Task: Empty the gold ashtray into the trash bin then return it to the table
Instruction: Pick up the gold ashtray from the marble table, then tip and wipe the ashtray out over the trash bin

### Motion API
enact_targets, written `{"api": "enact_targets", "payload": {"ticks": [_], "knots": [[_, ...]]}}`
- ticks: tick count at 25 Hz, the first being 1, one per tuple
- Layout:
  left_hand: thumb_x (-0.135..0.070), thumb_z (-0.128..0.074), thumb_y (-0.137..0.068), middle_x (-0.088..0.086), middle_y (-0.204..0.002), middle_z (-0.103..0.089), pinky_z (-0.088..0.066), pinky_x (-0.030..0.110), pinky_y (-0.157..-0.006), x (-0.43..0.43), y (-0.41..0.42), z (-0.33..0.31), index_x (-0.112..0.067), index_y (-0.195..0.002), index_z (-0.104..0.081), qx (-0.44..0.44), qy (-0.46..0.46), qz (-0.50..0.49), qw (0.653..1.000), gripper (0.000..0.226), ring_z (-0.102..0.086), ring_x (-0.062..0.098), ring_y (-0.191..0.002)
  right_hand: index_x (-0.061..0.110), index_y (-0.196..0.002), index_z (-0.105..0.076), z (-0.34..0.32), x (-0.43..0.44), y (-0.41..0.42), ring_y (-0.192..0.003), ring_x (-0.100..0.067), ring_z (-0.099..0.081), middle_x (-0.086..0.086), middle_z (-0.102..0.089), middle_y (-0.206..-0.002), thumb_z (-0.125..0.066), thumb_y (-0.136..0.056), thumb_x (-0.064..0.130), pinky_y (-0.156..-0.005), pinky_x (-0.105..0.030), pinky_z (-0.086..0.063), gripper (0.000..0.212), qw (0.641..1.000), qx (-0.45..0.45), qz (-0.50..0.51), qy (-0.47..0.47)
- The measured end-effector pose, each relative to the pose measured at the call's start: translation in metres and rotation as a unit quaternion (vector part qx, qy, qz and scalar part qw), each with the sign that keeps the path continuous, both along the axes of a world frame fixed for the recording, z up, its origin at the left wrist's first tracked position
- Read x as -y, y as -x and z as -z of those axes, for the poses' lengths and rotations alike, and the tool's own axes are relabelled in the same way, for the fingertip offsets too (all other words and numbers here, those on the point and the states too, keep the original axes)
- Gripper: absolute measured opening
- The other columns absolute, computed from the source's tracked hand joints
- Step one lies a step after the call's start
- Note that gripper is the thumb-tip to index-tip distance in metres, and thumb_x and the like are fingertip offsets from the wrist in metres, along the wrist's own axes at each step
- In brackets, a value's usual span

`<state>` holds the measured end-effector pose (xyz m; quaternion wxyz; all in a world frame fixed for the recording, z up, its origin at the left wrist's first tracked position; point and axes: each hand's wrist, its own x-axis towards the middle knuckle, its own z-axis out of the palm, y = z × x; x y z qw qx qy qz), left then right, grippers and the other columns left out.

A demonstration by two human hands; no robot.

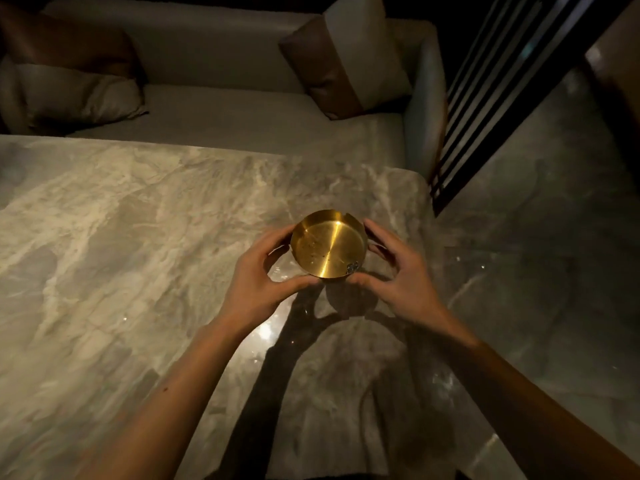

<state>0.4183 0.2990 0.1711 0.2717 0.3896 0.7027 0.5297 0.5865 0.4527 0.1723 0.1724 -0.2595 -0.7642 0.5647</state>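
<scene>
The round gold ashtray [328,247] is held between both hands just above the marble table [121,237], near its right edge; its shadow falls on the marble below. My left hand [258,277] grips its left side with thumb and fingers. My right hand [398,271] grips its right side the same way. A small bit of ash or foil lies at the ashtray's lower right inside edge, with a few specks on its floor. No trash bin is in view.
A light sofa [225,109] with brown and cream cushions [343,60] stands behind the table. A dark slatted screen [491,98] rises at the right. Glossy stone floor [536,254] runs along the table's right side.
</scene>
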Motion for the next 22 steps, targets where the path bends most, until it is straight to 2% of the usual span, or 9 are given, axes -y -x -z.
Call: {"api": "enact_targets", "payload": {"ticks": [5, 11, 15, 19, 22], "knots": [[-0.034, -0.089, -0.058, -0.010, -0.130, -0.059, -0.044, 0.031, -0.108, -0.026, -0.030, 0.005, -0.029, -0.130, -0.054, 0.023, 0.009, 0.020, 0.999, 0.081, -0.056, 0.006, -0.122, 0.027, -0.141, -0.038, 0.004, -0.020, -0.035, -0.132, -0.001, -0.042, 0.008, -0.043, -0.144, -0.079, -0.065, 0.035, -0.110, -0.025, -0.037, 0.087, 1.000, 0.004, 0.020, 0.019], [-0.041, -0.087, -0.058, -0.008, -0.129, -0.059, -0.044, 0.028, -0.108, -0.037, -0.029, 0.022, -0.027, -0.131, -0.054, 0.047, 0.020, 0.062, 0.997, 0.082, -0.056, 0.007, -0.123, 0.028, -0.136, -0.042, 0.024, -0.015, -0.046, -0.131, -0.006, -0.046, 0.011, -0.049, -0.138, -0.083, -0.067, 0.025, -0.110, -0.039, -0.041, 0.080, 0.997, 0.022, 0.058, 0.038], [-0.045, -0.087, -0.056, -0.017, -0.125, -0.059, -0.043, 0.025, -0.108, -0.039, -0.033, 0.041, -0.045, -0.121, -0.052, 0.090, 0.048, 0.072, 0.992, 0.074, -0.056, 0.002, -0.120, 0.015, -0.139, -0.043, 0.034, -0.014, -0.053, -0.130, -0.012, -0.049, -0.003, -0.051, -0.140, -0.080, -0.066, 0.042, -0.106, -0.039, -0.045, 0.086, 0.995, 0.046, 0.076, 0.039], [-0.038, -0.085, -0.056, -0.011, -0.127, -0.060, -0.042, 0.022, -0.107, -0.047, -0.050, 0.051, -0.036, -0.125, -0.053, 0.112, 0.070, 0.077, 0.988, 0.076, -0.057, 0.003, -0.121, 0.018, -0.137, -0.047, 0.044, -0.018, -0.072, -0.126, -0.010, -0.052, -0.002, -0.055, -0.136, -0.083, -0.069, 0.031, -0.104, -0.038, -0.047, 0.078, 0.992, 0.070, 0.095, 0.034], [-0.035, -0.085, -0.056, -0.012, -0.126, -0.060, -0.042, 0.017, -0.105, -0.063, -0.070, 0.055, -0.039, -0.123, -0.053, 0.120, 0.082, 0.085, 0.986, 0.074, -0.057, 0.001, -0.120, 0.018, -0.137, -0.048, 0.051, -0.031, -0.095, -0.126, -0.011, -0.052, -0.002, -0.055, -0.136, -0.084, -0.068, 0.030, -0.105, -0.038, -0.047, 0.078, 0.990, 0.072, 0.109, 0.058]]}}
